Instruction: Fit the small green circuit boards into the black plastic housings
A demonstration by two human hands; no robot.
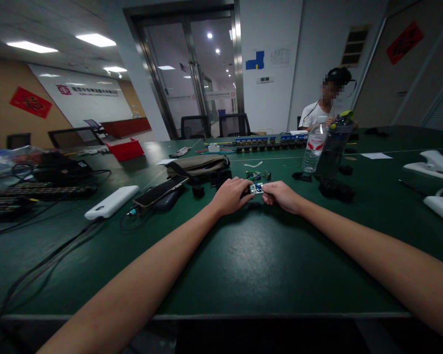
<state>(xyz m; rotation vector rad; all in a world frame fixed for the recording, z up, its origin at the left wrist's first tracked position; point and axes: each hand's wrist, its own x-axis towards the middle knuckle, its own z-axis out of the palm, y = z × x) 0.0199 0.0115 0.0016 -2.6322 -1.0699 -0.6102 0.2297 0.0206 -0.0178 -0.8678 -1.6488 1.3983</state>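
Observation:
Between my two hands, just above the green table (243,255), is a small circuit board (257,188), pale with a blue part on it. My left hand (232,195) grips its left end, fingers on top and thumb at the near side. The right end is pinched by my right hand (280,195), thumb against curled fingers. Just beyond lie more small green boards (254,175) with parts on them. A short pale strip (253,164) rests farther back. Fine detail on the held board is too small to make out.
Left of my hands are a phone (161,191), a grey-brown pouch (199,166) and a white power bank (112,202) with cables. A clear water bottle (311,152) and a dark bottle (332,152) stand right. Another person (313,115) sits across the table behind a row of blue-and-black modules (258,143).

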